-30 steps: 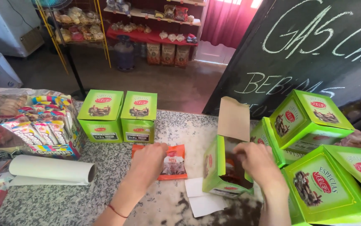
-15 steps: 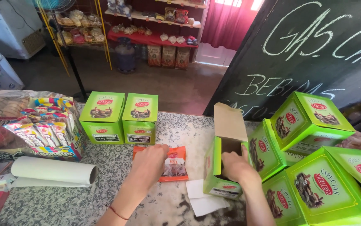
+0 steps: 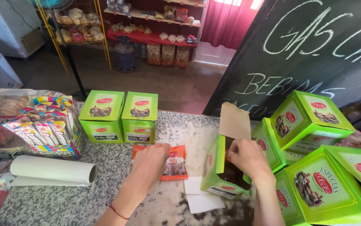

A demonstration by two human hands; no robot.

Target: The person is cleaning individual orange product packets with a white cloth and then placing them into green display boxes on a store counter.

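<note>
The orange sachets [image 3: 175, 162] lie flat on the bench [image 3: 105, 196], directly under and just right of the left hand [image 3: 150, 161], long axis running left to right. The left hand rests palm-down on them, fingers spread and loosely curled, pressing rather than lifting. The open green carton [image 3: 216, 167] stands just right of the sachets, flap raised. The right hand [image 3: 247, 157] reaches into the carton mouth, fingers bent inside; whether it grips anything there cannot be told. The left hand is nearer the sachets.
</note>
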